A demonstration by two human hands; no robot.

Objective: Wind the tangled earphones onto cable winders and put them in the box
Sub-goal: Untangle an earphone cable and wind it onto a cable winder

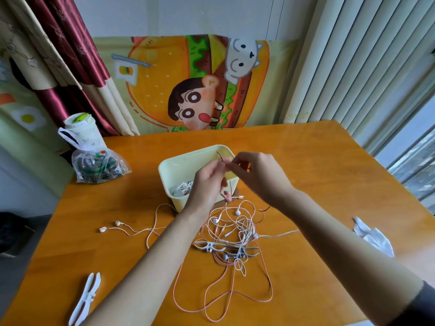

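- Closest to me, a white cable winder [85,298] lies flat on the worktop [329,175], down by my left arm.
- A bit further on is the earphone tangle [237,229]. It is a heap of pink and white cords in the middle of the worktop, between my two arms.
- Two more grey-white winders [207,246] lie under the heap and touch it.
- One pink pair of earbuds [109,227] lies off to the left, and its cord runs back to the heap.
- Both hands are up in the air over the box [168,171].
- My left hand [207,182] pinches a thin dark red cord [220,158] with its fingertips.
- My right hand [259,175] pinches the same cord just beside it.
- A small pink piece [227,196] hangs under my left hand. I cannot tell what it is.
- The pale yellow box stands open behind the heap, with a wound white bundle [182,188] inside.
- A clear bag [98,167] and a cup [80,129] sit at the far left corner.
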